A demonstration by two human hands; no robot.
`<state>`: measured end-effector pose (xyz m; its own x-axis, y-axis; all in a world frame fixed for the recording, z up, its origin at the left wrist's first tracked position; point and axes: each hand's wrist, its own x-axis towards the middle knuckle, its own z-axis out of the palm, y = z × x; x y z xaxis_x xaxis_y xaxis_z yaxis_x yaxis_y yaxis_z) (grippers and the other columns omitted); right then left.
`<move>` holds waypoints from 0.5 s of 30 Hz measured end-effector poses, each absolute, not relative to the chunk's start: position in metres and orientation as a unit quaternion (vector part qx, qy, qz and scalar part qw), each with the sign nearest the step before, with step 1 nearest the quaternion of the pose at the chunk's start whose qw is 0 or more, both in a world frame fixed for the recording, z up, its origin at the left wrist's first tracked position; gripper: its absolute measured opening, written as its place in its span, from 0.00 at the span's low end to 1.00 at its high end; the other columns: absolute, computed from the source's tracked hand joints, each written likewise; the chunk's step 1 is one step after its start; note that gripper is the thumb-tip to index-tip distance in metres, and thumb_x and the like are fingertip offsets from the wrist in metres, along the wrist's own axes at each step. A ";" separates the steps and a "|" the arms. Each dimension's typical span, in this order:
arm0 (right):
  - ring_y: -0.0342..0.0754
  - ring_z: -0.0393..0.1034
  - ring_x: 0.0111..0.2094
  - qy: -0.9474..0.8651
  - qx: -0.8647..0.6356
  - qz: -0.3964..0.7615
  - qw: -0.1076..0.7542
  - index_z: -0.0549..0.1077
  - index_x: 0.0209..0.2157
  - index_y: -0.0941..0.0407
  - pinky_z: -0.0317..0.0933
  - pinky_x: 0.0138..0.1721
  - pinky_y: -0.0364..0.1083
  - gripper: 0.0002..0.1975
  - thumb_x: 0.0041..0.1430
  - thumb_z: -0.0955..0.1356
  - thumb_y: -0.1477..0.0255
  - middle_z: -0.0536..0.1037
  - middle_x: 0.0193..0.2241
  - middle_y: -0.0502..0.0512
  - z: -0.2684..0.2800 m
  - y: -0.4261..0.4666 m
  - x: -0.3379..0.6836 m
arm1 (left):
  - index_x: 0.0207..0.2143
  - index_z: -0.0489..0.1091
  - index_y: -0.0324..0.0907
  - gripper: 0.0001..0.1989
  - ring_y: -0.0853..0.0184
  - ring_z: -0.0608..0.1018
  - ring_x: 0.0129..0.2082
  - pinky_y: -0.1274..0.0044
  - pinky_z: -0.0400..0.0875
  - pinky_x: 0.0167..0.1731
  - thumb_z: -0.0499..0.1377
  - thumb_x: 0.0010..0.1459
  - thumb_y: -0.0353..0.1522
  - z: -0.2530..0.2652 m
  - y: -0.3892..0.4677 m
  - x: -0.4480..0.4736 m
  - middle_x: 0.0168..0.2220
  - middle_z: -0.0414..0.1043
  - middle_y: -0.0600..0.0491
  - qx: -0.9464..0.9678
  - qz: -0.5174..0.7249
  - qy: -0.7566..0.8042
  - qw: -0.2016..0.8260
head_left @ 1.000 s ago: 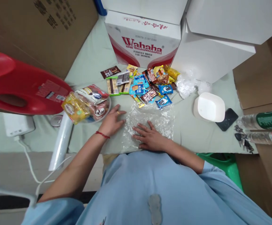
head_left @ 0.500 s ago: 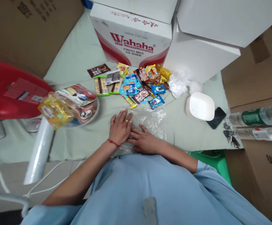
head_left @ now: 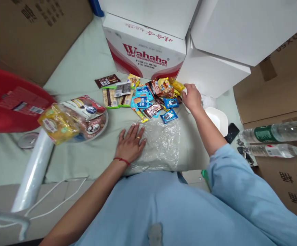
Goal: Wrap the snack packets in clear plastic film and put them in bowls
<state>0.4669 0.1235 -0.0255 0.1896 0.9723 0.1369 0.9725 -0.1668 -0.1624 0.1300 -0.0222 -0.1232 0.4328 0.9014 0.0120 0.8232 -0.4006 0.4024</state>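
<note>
My left hand [head_left: 131, 143] lies flat with fingers spread, its thumb side on a clear plastic sheet [head_left: 161, 143] spread on the cloth. My right hand [head_left: 192, 97] is stretched forward, its fingers curled downward at the right end of the snack pile. Its fingertips are beside a yellow-wrapped snack [head_left: 176, 84] and over crumpled clear plastic [head_left: 208, 101], mostly hidden by the hand. What the fingers hold, if anything, is hidden. In the pile are blue packets [head_left: 169, 116], light-blue packets [head_left: 141, 101], a brown packet [head_left: 153, 108] and green-edged bars [head_left: 109, 98].
A bowl [head_left: 104, 128] of larger snack packs stands left, near a red container [head_left: 15, 99] and a plastic roll [head_left: 32, 171]. Behind the pile is a Wahaha carton [head_left: 145, 51]. To the right are a white tub [head_left: 220, 119], a phone [head_left: 232, 132], keys [head_left: 243, 148] and bottles [head_left: 281, 131].
My right hand has left the plastic sheet beside my left hand and reached forward right to the crumpled plastic and yellow snack. My left hand stays flat on the sheet's left side.
</note>
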 end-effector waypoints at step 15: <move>0.55 0.71 0.49 -0.624 -0.779 -0.033 0.054 0.77 0.55 0.57 0.62 0.51 0.51 0.18 0.71 0.61 0.74 0.78 0.54 0.66 -0.011 0.157 0.486 | 0.74 0.58 0.50 0.30 0.56 0.56 0.77 0.53 0.41 0.75 0.47 0.73 0.44 -0.125 -0.022 0.130 0.77 0.50 0.46 0.828 0.127 0.519 0.172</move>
<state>0.4859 0.1566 -0.0111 0.2192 0.9685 0.1182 0.9755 -0.2155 -0.0437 0.1299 -0.0222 -0.1248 0.4295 0.9025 0.0332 0.8150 -0.4031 0.4163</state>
